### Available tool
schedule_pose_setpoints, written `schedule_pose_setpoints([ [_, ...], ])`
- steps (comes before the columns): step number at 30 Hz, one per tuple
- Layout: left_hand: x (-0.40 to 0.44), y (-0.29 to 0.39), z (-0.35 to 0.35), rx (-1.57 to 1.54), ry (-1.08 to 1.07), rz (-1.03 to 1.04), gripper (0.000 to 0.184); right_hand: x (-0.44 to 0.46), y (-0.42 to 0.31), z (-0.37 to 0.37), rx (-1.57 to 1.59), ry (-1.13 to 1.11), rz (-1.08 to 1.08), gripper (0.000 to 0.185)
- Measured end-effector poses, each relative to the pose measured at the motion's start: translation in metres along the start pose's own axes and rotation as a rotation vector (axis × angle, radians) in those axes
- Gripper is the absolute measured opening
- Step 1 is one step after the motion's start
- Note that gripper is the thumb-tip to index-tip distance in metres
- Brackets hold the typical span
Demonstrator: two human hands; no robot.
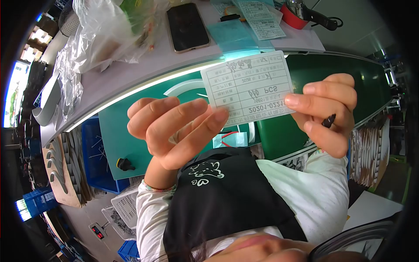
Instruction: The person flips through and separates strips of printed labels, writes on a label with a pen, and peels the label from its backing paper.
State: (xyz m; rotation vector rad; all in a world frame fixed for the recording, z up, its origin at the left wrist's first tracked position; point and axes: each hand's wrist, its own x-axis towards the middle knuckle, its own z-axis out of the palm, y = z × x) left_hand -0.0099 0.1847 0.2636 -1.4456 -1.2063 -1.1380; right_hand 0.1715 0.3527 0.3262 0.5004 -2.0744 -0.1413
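Note:
A white printed label (248, 89) with a ruled table and handwritten entries is held up over the green work surface, slightly tilted. My left hand (176, 126) pinches its lower left corner between thumb and fingers, the other fingers curled loosely. At the label's right edge, my right hand (327, 111) grips it with thumb and fingers. The black tip of a pen (329, 121) pokes out between the fingers of that same hand, the rest of the pen being hidden. Both hands are in front of the black apron (227, 196).
On the grey shelf (144, 72) lie a phone (187, 27), a clear plastic bag (107, 35), printed slips (261, 21) and a red tape roll (293, 17). A blue bin (94, 153) and stacked cardboard dividers (65, 170) stand left; more dividers (369, 150) stand right.

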Motion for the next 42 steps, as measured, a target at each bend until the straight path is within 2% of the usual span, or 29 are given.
schedule_pose_setpoints([
  [1,0.0,0.0,-0.002,-0.004,0.01,-0.014,0.028,0.001,-0.004,0.0,-0.008,0.005,-0.008,0.049],
  [4,0.0,-0.001,-0.012,-0.003,-0.012,0.003,0.028,0.003,-0.014,-0.001,-0.033,0.022,-0.038,0.049],
  [16,-0.009,-0.013,-0.037,-0.034,0.068,0.068,0.019,0.022,-0.057,-0.001,-0.155,-0.056,0.027,0.052],
  [22,-0.012,-0.015,-0.042,-0.055,0.048,0.027,0.022,0.031,-0.065,0.002,-0.159,-0.061,0.021,0.051],
  [25,-0.012,-0.02,-0.04,-0.136,0.056,0.081,0.022,0.032,-0.064,0.001,-0.15,-0.069,0.008,0.052],
  [28,-0.002,-0.019,-0.039,-0.284,-0.017,-0.008,0.023,0.035,-0.06,0.004,-0.05,-0.089,0.064,0.051],
  [29,0.0,-0.014,-0.036,-0.398,0.0,-0.157,0.024,0.037,-0.055,0.003,0.003,-0.105,0.107,0.049],
  [31,0.004,-0.003,-0.028,-0.623,0.034,-0.459,0.025,0.046,-0.053,0.002,0.247,-0.14,0.333,0.044],
  [35,0.014,-0.006,-0.041,-1.109,-0.217,-1.163,0.032,0.049,-0.055,0.007,0.737,0.002,0.961,0.036],
  [36,0.013,-0.007,-0.04,-1.201,-0.205,-1.206,0.036,0.05,-0.056,0.006,0.847,0.03,1.132,0.034],
  [42,0.014,-0.006,-0.043,-1.118,-0.3,-1.246,0.047,0.05,-0.054,0.003,0.797,-0.038,1.173,0.034],
])
